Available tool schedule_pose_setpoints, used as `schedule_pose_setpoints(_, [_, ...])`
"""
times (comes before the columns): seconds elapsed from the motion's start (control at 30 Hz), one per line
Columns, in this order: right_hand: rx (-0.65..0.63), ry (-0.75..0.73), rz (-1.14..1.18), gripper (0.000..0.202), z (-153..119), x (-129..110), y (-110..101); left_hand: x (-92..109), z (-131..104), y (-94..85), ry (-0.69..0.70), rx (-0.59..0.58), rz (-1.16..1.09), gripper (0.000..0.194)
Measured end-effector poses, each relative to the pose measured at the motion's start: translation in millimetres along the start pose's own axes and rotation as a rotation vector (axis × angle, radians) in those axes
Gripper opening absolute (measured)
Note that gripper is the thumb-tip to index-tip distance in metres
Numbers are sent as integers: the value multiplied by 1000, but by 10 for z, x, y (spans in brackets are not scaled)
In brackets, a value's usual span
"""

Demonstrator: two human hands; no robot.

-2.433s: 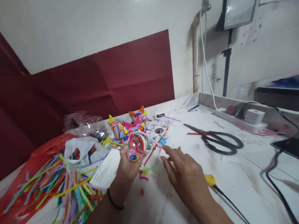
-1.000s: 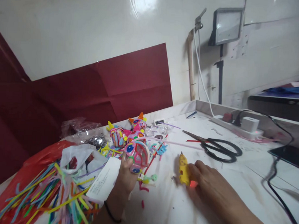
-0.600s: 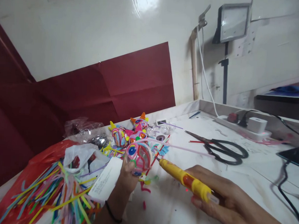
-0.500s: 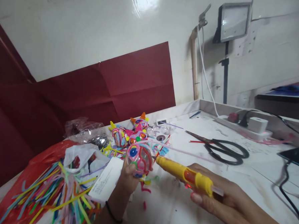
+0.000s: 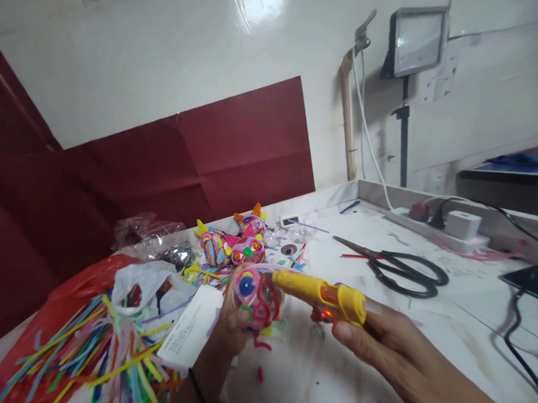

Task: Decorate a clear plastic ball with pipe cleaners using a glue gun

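Observation:
My left hand (image 5: 231,320) is closed around a clear plastic ball (image 5: 270,298) partly covered with coloured pipe cleaners, a blue eye shape on its near side. In my right hand (image 5: 379,339) is a yellow hot glue gun (image 5: 322,291), its red light glowing. The gun's nozzle points left, at the ball's upper right; whether it touches I cannot tell. A pale pink pipe cleaner runs along the ball's top. Just behind lie several finished pipe-cleaner fish (image 5: 248,248) in bright colours.
Loose pipe cleaners (image 5: 108,349) spread over a red plastic bag (image 5: 26,357) at left, beside a white printed card (image 5: 192,327). Black-handled scissors (image 5: 409,272) lie at right, before a power strip (image 5: 439,231) with cables. A lamp (image 5: 419,41) stands behind.
The glue gun and my right hand have moved left and slightly up, closer over the ball. The ball has shifted a little to the right and turned in my left hand.

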State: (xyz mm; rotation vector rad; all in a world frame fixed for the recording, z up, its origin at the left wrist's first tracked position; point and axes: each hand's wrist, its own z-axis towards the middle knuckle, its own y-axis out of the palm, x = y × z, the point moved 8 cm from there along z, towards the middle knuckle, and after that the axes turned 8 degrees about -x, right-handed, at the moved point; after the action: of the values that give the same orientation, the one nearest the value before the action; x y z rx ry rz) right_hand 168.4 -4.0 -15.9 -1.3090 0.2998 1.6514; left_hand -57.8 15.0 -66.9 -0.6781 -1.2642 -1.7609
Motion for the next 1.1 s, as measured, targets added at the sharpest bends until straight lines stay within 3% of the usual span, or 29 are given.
schedule_pose_setpoints(0.13, [-8, 50, 32, 44, 16, -6, -9, 36, 22, 119, 3, -135, 142, 73])
schedule_pose_setpoints(0.3, [-15, 85, 66, 45, 30, -3, -9, 114, 12, 192, 51, -177, 293, 63])
schedule_pose_setpoints(0.43, [-41, 66, 90, 46, 25, -3, 8, 96, -2, 275, 9, -231, 356, 73])
schedule_pose_setpoints(0.67, [-35, 72, 80, 43, 30, 21, 13, 92, -5, 264, 12, -231, 379, 87])
schedule_pose_setpoints(0.87, [-24, 53, 78, 44, 28, 8, 3, 75, -11, 305, -6, -280, 353, 85])
schedule_pose_setpoints(1.1, [26, 112, 18, 42, -24, 49, -33, 79, -26, 201, 39, -249, 393, 80])
